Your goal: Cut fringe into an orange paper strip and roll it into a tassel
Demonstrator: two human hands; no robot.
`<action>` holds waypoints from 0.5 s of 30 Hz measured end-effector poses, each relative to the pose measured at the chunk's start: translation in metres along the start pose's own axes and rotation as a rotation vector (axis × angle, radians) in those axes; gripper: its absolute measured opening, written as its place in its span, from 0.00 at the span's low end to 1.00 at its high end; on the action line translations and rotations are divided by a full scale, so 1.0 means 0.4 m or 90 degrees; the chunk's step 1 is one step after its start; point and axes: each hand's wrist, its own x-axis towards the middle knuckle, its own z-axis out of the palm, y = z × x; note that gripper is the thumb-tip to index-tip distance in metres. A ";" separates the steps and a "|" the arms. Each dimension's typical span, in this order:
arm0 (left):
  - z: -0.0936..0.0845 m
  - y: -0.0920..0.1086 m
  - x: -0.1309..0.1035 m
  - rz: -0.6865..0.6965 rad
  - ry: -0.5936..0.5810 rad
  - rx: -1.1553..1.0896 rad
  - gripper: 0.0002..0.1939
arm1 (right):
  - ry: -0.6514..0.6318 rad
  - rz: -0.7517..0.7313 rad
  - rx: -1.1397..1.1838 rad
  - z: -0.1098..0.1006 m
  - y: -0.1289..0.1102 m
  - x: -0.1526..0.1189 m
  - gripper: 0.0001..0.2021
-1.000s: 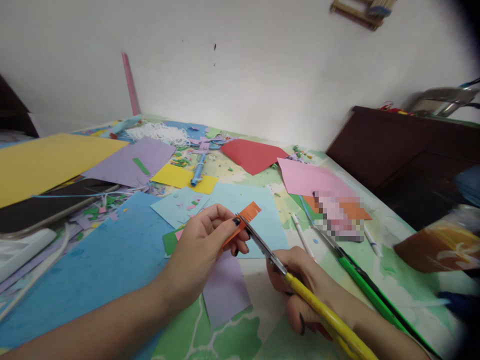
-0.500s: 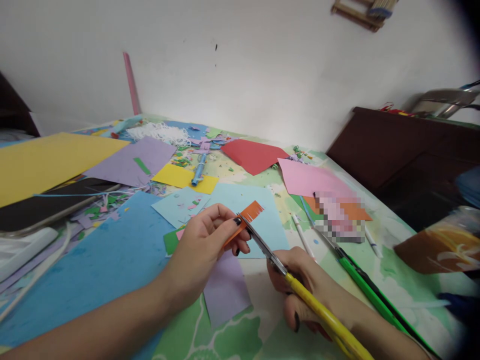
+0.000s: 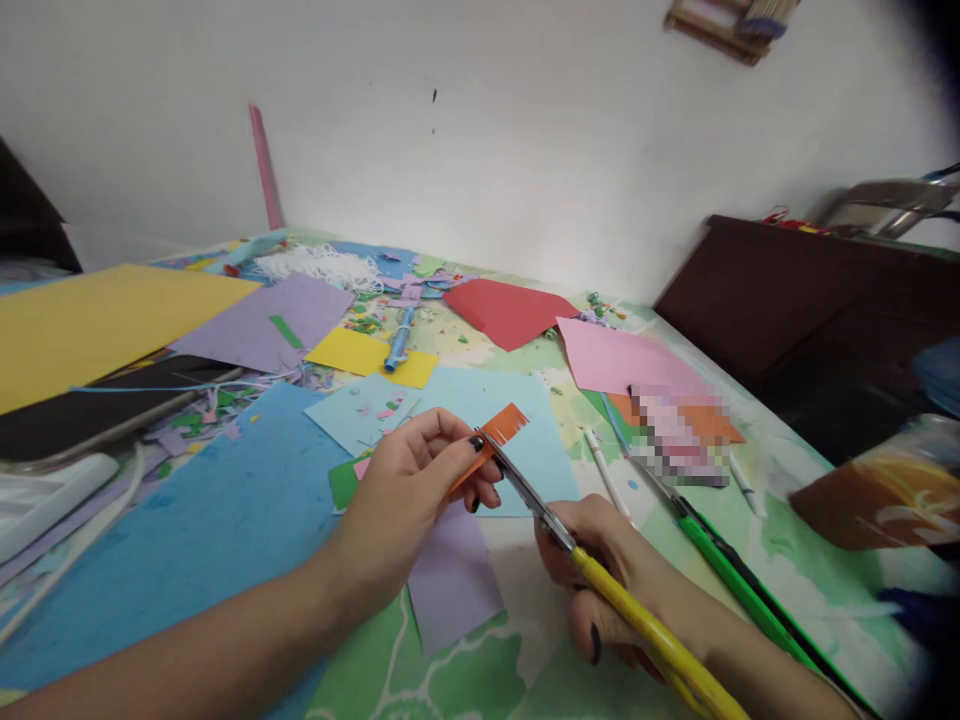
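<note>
Between thumb and fingers, my left hand [image 3: 424, 470] pinches an orange paper strip [image 3: 508, 428] whose upper edge is cut into a short fringe. My right hand [image 3: 600, 570] is closed around scissors [image 3: 637, 620] with yellow handles. Their metal blades reach up and left to the strip, right beside my left thumb. Whether the blades are fully closed I cannot tell. Under the hands lie a light blue sheet [image 3: 547, 450] and a purple paper piece [image 3: 456, 580].
A green-handled cutter [image 3: 735, 565] and a white pen [image 3: 606, 470] lie to the right, near a brown drink cup [image 3: 877, 490]. On the left are a blue sheet [image 3: 172, 540], a phone [image 3: 112, 410] and paper scraps. A red sheet [image 3: 510, 310] lies toward the wall.
Almost nothing differs. Both hands, the scissors and the orange strip hold the same position; the view has shifted very slightly.
</note>
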 end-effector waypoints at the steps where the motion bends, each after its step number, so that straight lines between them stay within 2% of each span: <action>1: 0.000 0.000 0.000 -0.001 0.001 0.006 0.04 | -0.001 0.005 -0.009 0.000 -0.002 0.000 0.23; 9: 0.000 -0.003 -0.001 -0.001 -0.003 0.016 0.04 | 0.013 -0.008 -0.066 -0.002 -0.003 0.001 0.23; 15: 0.001 -0.004 -0.001 -0.004 -0.009 0.002 0.04 | 0.028 -0.001 -0.032 0.006 -0.006 -0.001 0.25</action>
